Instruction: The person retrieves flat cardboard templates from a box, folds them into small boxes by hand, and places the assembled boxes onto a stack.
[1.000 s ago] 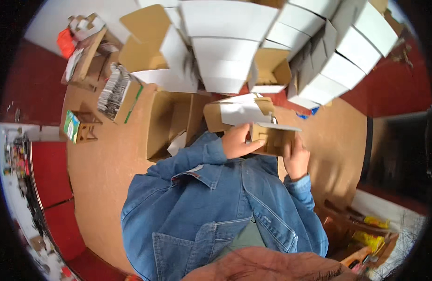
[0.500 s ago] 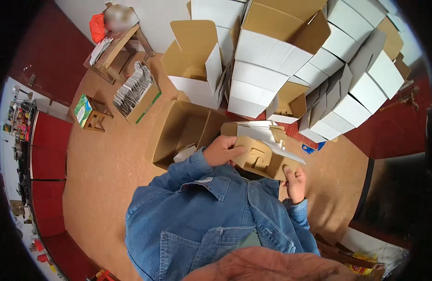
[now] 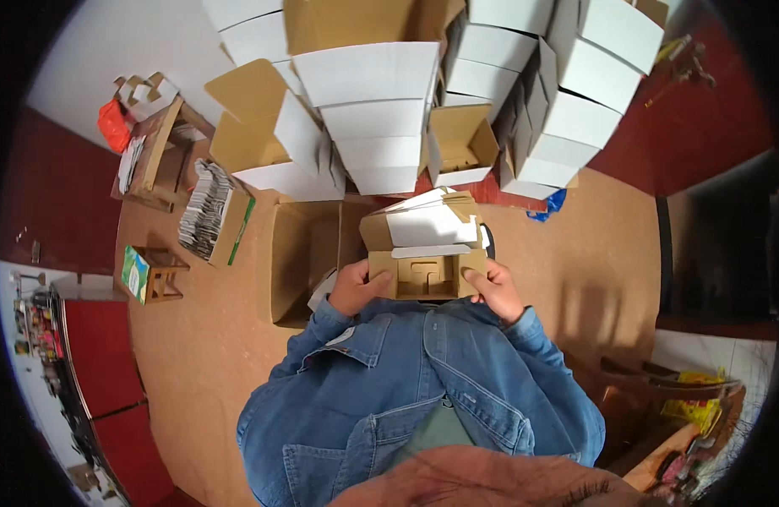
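Level in front of my chest is a small cardboard box [image 3: 427, 289], brown inside, its folded tabs showing and a narrow white edge along its far side. My left hand [image 3: 354, 290] grips its left end, thumb over the brown side flap. On the opposite end, my right hand [image 3: 496, 292] pinches the other flap between thumb and fingers; some of those fingers are hidden behind the card. Just beyond the box rests a bundle of flat white-and-brown carton blanks [image 3: 423, 221].
A large open brown carton [image 3: 309, 245] stands at my left. White boxes [image 3: 377, 127] are stacked ahead, beside a small open box [image 3: 463, 144]. Further left are a carton of packed sheets [image 3: 212, 215], a small stool [image 3: 153, 272] and a wooden table [image 3: 166, 156]. A blue bag [image 3: 548, 205] lies right.
The small box has gone from tilted to level and shifted slightly left, with both hands still on its ends. My view has turned, moving the surrounding stacks leftward.
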The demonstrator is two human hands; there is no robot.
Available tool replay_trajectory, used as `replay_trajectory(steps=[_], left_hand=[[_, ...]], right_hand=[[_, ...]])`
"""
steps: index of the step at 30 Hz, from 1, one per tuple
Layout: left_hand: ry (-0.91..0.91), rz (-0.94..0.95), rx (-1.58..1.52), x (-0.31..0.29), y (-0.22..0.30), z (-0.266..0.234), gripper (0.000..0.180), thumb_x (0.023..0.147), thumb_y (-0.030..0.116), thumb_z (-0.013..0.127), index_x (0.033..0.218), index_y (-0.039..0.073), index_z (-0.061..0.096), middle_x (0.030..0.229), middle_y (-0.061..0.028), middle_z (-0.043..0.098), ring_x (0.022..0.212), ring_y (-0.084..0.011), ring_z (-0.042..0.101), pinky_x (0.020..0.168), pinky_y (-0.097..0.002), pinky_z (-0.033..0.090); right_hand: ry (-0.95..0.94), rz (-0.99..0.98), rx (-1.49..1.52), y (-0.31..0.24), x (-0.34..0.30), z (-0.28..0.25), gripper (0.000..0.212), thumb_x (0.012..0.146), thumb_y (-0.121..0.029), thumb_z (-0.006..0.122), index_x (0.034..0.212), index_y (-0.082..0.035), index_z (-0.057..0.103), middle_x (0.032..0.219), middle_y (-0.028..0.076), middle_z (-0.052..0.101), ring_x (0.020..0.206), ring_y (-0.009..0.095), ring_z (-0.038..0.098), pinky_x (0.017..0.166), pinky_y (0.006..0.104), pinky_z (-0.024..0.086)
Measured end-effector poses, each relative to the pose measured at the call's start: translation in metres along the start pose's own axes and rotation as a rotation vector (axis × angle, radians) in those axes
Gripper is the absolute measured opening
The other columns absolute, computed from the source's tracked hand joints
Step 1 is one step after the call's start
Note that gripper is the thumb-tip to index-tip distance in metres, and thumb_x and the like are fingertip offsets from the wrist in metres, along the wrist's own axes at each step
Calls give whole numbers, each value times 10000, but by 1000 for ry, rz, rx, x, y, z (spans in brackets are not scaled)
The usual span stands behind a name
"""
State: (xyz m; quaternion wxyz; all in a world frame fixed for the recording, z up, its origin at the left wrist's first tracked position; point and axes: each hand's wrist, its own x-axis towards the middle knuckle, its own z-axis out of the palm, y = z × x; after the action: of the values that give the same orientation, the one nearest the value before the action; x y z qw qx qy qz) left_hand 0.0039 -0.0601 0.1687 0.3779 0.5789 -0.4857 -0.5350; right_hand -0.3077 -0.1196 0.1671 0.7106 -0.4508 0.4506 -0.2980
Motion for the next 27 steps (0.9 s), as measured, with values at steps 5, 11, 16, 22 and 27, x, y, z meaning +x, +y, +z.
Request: replay_trajectory(steps=[5,11,16,22,27], left_hand=[[-49,68,21,-17,-4,-57,143,894,129,679,929,-2,638,721,13,565,616,-73,448,553,-233,393],[703,285,-550,-76,7,-164,337,841,9,623,1176,-23,630,1088,-154,701,855,-181,662,754,-248,521],[798,626,-375,-100,99,-178,377,928,107,565,1266,-59,569,1186,-156,671,924,-182,660,808,-234,508],[580,495,-406,-89,111,-174,352,955,126,542,1243,-71,588,1123,-151,690,912,-166,655,819,-230,500],[341,228,-388,-45,70,-112,315,929,143,584,1200,-16,605,1088,-108,676,891,-176,635,767,-261,483]], right_hand=[[-140,-18,25,-2,-4,-3,178,966,-101,601,1114,-18,654,768,38,674,623,64,560,565,166,427],[-114,-20,-24,17,8,-15,202,970,-101,602,1145,-17,657,800,43,685,651,71,581,580,171,441],[-120,-16,-41,25,17,-13,213,970,-105,610,1155,-10,657,821,42,682,686,80,605,599,173,458],[-56,-53,-36,28,15,-18,202,973,-100,597,1146,-14,659,801,45,672,653,74,569,587,172,445],[-2,-43,1,28,14,-26,191,981,-124,605,1132,-24,664,793,33,662,655,70,549,594,164,439]])
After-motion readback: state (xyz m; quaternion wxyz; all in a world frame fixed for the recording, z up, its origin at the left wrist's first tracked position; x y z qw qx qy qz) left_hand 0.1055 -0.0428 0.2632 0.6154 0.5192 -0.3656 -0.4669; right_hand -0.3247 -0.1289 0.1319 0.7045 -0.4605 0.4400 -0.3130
